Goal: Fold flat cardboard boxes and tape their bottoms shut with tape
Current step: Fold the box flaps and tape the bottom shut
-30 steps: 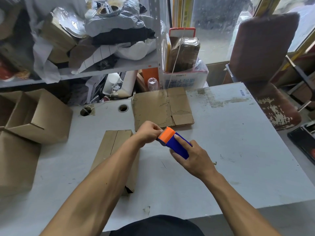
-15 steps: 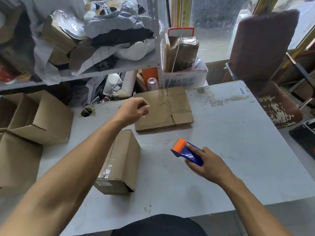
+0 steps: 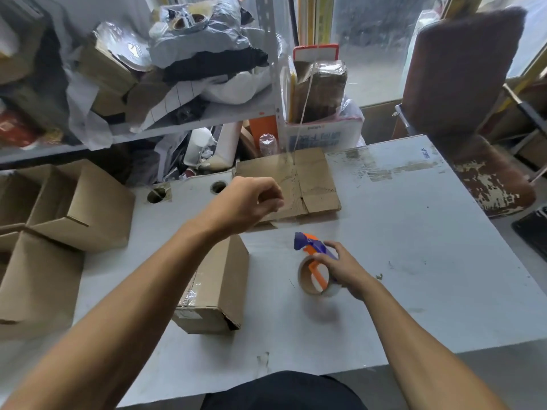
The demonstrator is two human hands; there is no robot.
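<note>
**Head view: tape dispenser in the right grip, taped box on the surface**

Head camera looks down on a grey surface. The right hand grasps a blue and orange tape dispenser, its roll of clear tape standing on edge on the surface. The left hand hangs in the air above the far part of the surface, fingers curled into a loose fist with nothing visibly held. Below the left forearm lies a folded box with clear tape along its upper face. A flat cardboard stack lies farther back, just beyond the left hand. Open assembled boxes stand at the left edge.
</note>
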